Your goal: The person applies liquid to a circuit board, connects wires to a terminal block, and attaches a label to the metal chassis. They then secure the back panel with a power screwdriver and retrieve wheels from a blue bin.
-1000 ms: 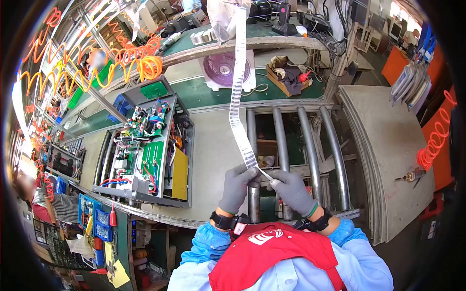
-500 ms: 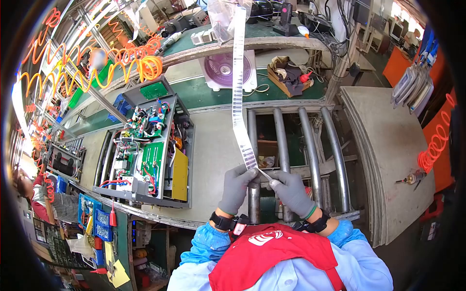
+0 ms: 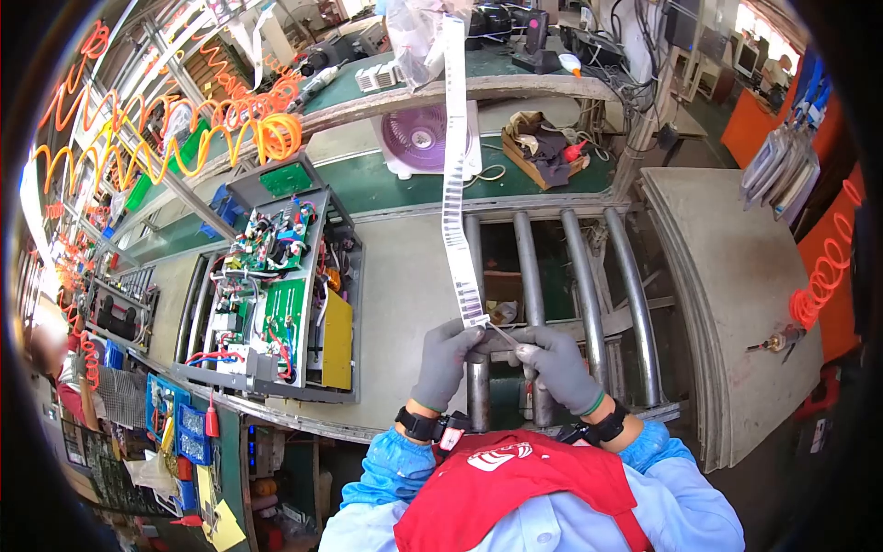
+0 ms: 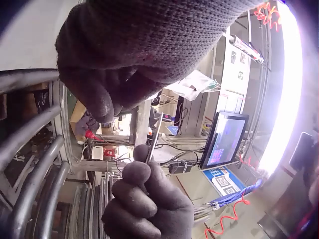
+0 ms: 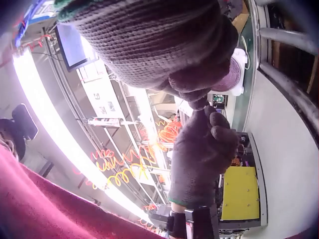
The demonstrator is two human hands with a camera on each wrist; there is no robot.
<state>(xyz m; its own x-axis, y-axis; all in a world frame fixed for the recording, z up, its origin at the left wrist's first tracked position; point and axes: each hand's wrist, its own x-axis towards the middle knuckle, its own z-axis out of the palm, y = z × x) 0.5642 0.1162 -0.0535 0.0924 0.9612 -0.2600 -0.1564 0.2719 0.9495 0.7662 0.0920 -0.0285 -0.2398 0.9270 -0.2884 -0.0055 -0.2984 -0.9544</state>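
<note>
This is a factory workshop, apparently for electronics assembly. Steel rollers (image 3: 531, 276) are set in a long line, where an open metal unit (image 3: 338, 345) bares its circuit boards (image 3: 287, 308). Coiled hoses (image 3: 279, 138) hang along a frame, blue bins (image 3: 193, 432) hold small parts, and a monitor (image 4: 227, 139) and tube light (image 4: 287, 89) are mounted overhead.

harsh glare from tube light (image 4: 289, 89)

Over the grey plate (image 3: 405, 267) there is room between the chassis (image 3: 292, 304) on the left and the label strip (image 3: 453, 184). Rollers (image 3: 587, 294) at right leave gaps between them; a bench (image 3: 543, 85) blocks the far side.
</note>
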